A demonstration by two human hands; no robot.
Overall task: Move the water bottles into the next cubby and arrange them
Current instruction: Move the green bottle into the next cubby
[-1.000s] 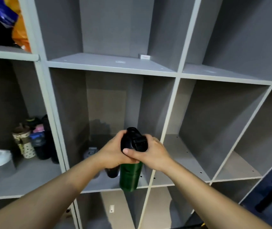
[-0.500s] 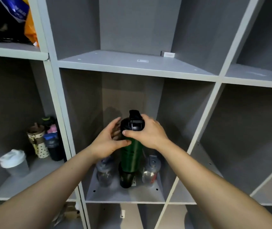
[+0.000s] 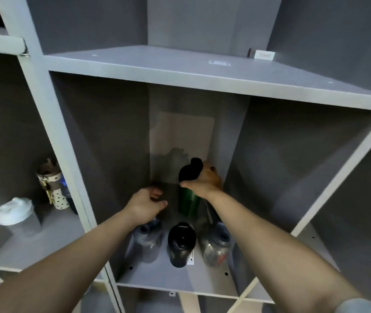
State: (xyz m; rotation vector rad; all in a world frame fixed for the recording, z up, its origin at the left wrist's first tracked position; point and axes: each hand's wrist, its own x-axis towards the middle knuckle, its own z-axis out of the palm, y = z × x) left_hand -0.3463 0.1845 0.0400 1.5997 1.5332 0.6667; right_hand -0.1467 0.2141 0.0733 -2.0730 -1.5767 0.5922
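Inside the middle cubby [image 3: 175,279] my right hand [image 3: 205,181] grips the black cap of a tall green bottle [image 3: 188,203], which stands upright at the back. My left hand [image 3: 145,205] hovers to its left, fingers loosely curled, holding nothing. In front stand three bottles in a row: a clear grey one [image 3: 147,241] partly under my left wrist, a black one [image 3: 181,243] in the middle, and a clear one with red print [image 3: 216,247] on the right.
The left cubby holds a white-lidded shaker [image 3: 16,216], a dotted cup [image 3: 54,188] and a dark bottle behind it. A vertical divider [image 3: 51,123] separates the two cubbies. The upper shelf [image 3: 180,68] carries a small white tag [image 3: 264,54].
Both hands carried the green bottle deeper into the middle cubby, behind the front row. My left hand let go of it and now hovers beside it. The camera moved closer.
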